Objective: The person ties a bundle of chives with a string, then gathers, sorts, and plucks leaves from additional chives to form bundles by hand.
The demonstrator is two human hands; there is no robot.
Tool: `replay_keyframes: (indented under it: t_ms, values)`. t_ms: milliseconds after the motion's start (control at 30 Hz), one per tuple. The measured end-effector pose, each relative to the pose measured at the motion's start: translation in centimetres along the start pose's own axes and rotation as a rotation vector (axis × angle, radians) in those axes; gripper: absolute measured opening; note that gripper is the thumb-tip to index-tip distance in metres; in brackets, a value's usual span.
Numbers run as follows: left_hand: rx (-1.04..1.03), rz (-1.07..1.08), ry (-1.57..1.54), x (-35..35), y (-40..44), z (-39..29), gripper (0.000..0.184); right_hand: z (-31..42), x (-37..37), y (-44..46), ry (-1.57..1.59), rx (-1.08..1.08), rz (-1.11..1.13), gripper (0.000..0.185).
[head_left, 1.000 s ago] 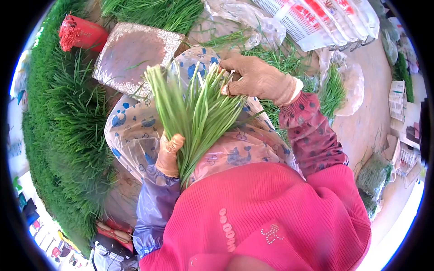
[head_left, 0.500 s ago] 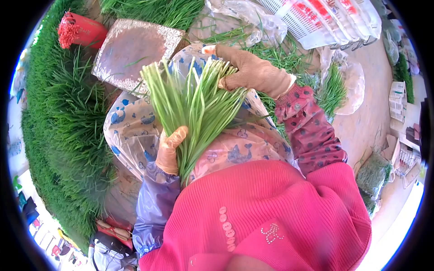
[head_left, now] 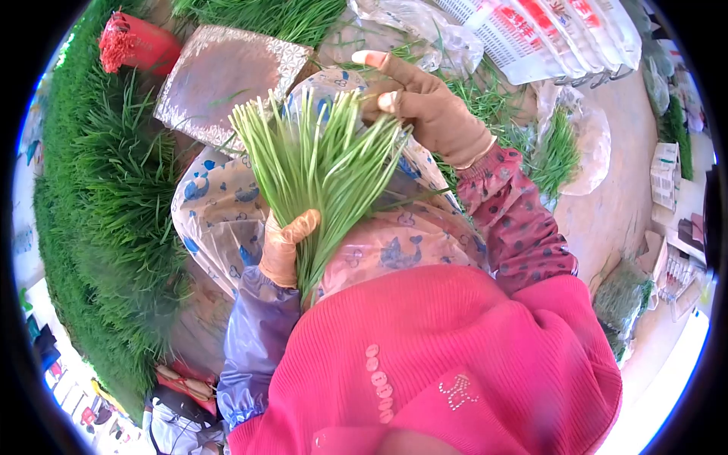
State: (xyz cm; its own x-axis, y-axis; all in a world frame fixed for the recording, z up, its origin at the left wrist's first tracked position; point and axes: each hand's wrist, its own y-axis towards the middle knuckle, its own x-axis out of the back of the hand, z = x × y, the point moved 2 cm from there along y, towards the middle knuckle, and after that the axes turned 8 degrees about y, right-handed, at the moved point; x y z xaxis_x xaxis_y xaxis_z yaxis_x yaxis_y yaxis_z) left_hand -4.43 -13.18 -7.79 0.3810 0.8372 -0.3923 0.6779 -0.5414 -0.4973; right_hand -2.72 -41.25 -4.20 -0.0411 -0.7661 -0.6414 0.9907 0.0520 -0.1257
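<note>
A fanned bunch of chives (head_left: 322, 163), green with pale cut ends pointing away from me, stands over my lap. My left hand (head_left: 284, 243), in a light rubber glove, is wrapped round its lower part, thumb across the front. At the upper right edge of the bunch is my right hand (head_left: 425, 106), in a brown fingerless-tip glove. One finger stretches out to the left, while the thumb bends in against the other fingers beside the pale ends. Whatever lies between them is too small to make out.
A patterned square board or stool (head_left: 227, 83) stands ahead, beside a red bundle (head_left: 140, 45). Piled chives (head_left: 114, 227) line the left side. Clear plastic sheeting (head_left: 425, 30), loose green leaves (head_left: 557, 148) and a printed white stack (head_left: 542, 34) lie to the right. A patterned plastic apron (head_left: 402, 250) covers my lap.
My right hand has lifted slightly up off the bunch's right edge, its thumb drawn toward the fingers. The pale ends have spread a little; my left hand keeps its hold.
</note>
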Motion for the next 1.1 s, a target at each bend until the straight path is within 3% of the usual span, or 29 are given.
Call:
replay_keyframes:
  t_ms: [67, 133, 200, 300, 333, 400, 467, 533, 667, 767, 800, 867, 1033, 1100]
  values:
    - [-0.036, 0.003, -0.012, 0.4, 0.0, -0.1, 0.069, 0.6, -0.1, -0.7, 0.023, -0.080, -0.064, 0.050]
    - [-0.060, -0.026, 0.015, 0.4, 0.0, 0.2, 0.077, 0.9, 0.6, -0.8, -0.166, -0.124, -0.087, 0.042]
    - [-0.068, -0.005, 0.023, 0.9, 0.1, 0.6, 0.071, 1.8, 1.6, -0.8, -0.312, -0.023, -0.158, 0.032]
    - [-0.107, -0.100, 0.026, -0.2, -0.3, -0.2, 0.059, 4.5, 2.0, -1.4, -0.462, 0.253, -0.485, 0.016]
    - [-0.110, -0.106, 0.023, -0.6, -0.4, -0.7, 0.059, 5.0, 1.3, -1.5, -0.462, 0.250, -0.478, 0.016]
    - [-0.108, -0.117, 0.046, -1.4, -0.6, -1.2, 0.049, 5.4, -0.7, -2.3, -0.851, 0.205, -0.289, 0.016]
    - [-0.118, -0.120, 0.035, -1.2, -0.6, -0.9, 0.050, 4.0, -2.2, -3.0, -1.017, 0.320, -0.195, 0.025]
    - [-0.133, -0.122, 0.027, -1.2, -0.5, -0.8, 0.052, 3.4, -6.0, -3.3, -1.690, 0.315, -0.070, 0.027]
    - [-0.185, -0.097, -0.062, -0.8, -0.6, -0.6, 0.059, 0.0, -6.0, -2.8, -1.733, 0.265, -0.099, 0.040]
    - [-0.180, -0.075, -0.071, -1.2, -0.4, -1.0, 0.059, -0.2, -4.6, -2.6, -1.216, 0.285, -0.041, 0.028]
    - [-0.167, -0.086, -0.066, -1.5, -0.5, -1.3, 0.057, -0.3, -4.1, -2.5, -1.216, 0.281, -0.036, 0.028]
    - [-0.128, -0.109, -0.062, -2.1, -0.7, -1.7, 0.051, -0.6, -2.9, -2.2, -0.896, 0.053, -0.082, 0.018]
    - [-0.036, -0.080, -0.001, -1.2, -0.3, -1.3, 0.038, -0.2, -2.5, -2.5, -0.809, -0.040, -0.105, 0.013]
    - [0.036, -0.157, -0.050, -1.4, -0.3, -1.6, 0.037, 0.8, -3.2, -2.8, -0.921, 0.015, -0.059, 0.013]
